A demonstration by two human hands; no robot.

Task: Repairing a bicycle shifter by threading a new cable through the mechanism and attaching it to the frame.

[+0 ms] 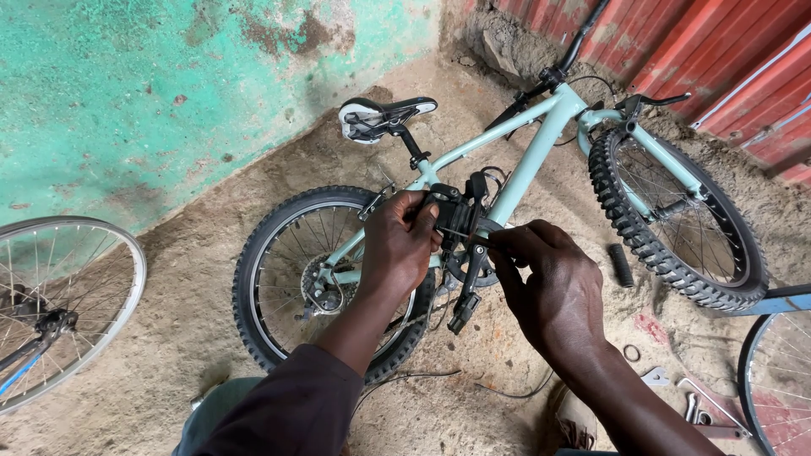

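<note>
The brake lever, a black part with its long arm hanging toward 6 o'clock, is held up in mid-frame in front of the pale green bike that lies on the dirt floor. Its body is clasped at the upper end by the left hand, whose grip is closed around it from 9 o'clock. A thin cable end at the body's 3 o'clock side is pinched by the right hand between thumb and forefinger, so that grip is closed too. The lever's long axis runs from 12 down to 6 o'clock, ending free at a small black tip below both hands. Of the two hands the left is nearer to the body. At 5 o'clock a ring and spanners lie on the floor; a loose wheel lies at 9 o'clock.
</note>
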